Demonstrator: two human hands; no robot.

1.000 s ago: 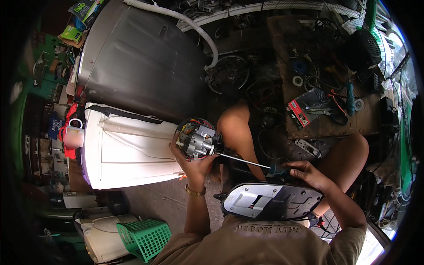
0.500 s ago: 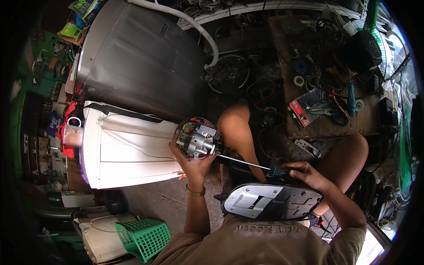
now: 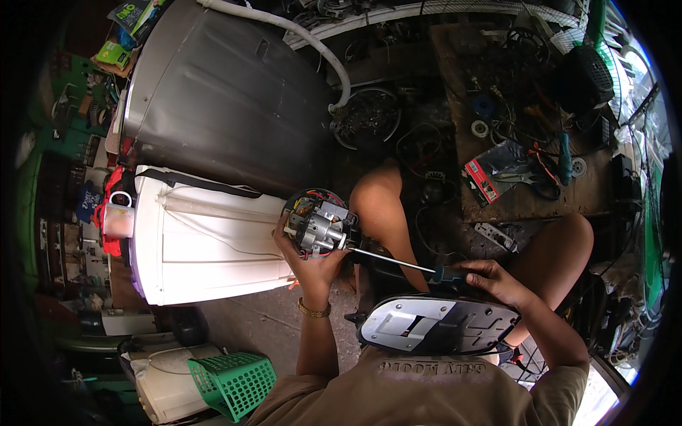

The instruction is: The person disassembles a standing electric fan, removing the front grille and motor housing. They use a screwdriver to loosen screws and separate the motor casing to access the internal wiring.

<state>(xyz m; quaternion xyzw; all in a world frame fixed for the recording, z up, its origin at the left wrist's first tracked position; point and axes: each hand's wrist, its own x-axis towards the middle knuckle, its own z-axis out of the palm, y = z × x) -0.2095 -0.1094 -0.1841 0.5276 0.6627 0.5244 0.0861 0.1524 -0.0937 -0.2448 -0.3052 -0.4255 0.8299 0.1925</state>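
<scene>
My left hand (image 3: 317, 272) is wrapped round the lower side of a round electric motor (image 3: 323, 231), probably from a fan, with a silver gear housing and coloured wires showing. In my right hand (image 3: 496, 281) is the dark handle of a screwdriver (image 3: 394, 260). Its long bright shaft runs leftward, and the tip reaches the motor's lower right edge, close to my left thumb. Just what the tip touches is too small to tell. Below the screwdriver, against my body, rests a black and silver oval base (image 3: 437, 325), its panel facing up.
A white cabinet-like body (image 3: 220, 238) lies left of the motor, with a large grey metal casing (image 3: 234, 92) beyond it. Pliers, a screwdriver and a red-and-black packet (image 3: 484, 183) lie on the wooden board (image 3: 490, 211) at right. A green basket (image 3: 231, 383) stands lower left.
</scene>
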